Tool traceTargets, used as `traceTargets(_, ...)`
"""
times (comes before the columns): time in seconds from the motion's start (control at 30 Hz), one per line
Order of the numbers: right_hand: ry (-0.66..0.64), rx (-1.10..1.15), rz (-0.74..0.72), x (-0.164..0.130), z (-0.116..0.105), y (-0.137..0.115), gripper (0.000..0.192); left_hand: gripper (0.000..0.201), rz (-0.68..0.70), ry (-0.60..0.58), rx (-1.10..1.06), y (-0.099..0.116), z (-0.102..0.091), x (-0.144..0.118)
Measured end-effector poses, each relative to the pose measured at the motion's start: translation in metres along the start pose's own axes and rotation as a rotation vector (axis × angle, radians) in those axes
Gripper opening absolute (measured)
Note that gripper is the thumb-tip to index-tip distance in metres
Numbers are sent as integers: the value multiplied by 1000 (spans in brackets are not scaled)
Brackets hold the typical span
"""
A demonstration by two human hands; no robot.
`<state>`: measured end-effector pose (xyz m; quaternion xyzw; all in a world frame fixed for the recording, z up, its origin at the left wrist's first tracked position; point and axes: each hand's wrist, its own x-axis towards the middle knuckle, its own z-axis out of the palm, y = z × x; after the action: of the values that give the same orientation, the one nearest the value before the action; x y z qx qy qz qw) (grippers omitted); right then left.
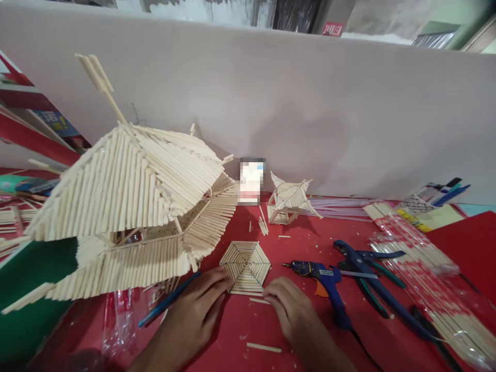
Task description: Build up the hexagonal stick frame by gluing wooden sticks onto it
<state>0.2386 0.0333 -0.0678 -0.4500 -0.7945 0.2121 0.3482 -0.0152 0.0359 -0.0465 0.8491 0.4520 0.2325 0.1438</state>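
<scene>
Hexagonal stick panel lies flat on the red table, lower centre of the frame. The left hand presses fingertips on its lower left edge, the right hand touches its lower right corner; neither closes around it. Light, glued, probably brittle: best lifted by opposite edges. A glue gun lies right.

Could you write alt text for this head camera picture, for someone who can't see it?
Two bare hands, left hand and right hand, touch a flat hexagon of wooden sticks on a red table. A large stick-built pagoda model stands left; a blue glue gun and cutters lie right.
</scene>
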Motion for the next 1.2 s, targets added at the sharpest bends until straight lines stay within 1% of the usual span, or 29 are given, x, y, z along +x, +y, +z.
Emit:
traceTargets(0.1,7,8,15,0,-1,-1,20,36,-11,33,-6,2,2,3)
traceTargets(0.17,9,7,-6,0,-1,-1,21,33,-21,53,-7,3,3,5)
traceTargets(0.3,5,-10,-21,2,-1,-2,23,30,-32,62,17,6,5,7)
traceTargets(0.4,-8,-52,-26,2,0,-1,26,25,-35,81,30,10,6,9)
traceTargets(0.53,-7,-105,-52,2,0,1,24,21,-52,98,42,15,8,11)
traceTargets(0.63,9,-87,-15,2,-1,0,20,21,-87,89,48,19,8,11)
traceTargets(0.8,24,-20,54,3,-1,-1,14,31,-100,78,72,24,5,10)
traceTargets(0.97,36,-18,59,4,-2,-2,11,22,-92,93,119,23,8,11)
traceTargets(1.2,14,44,129,5,-8,-4,11,20,-61,96,135,17,9,12)
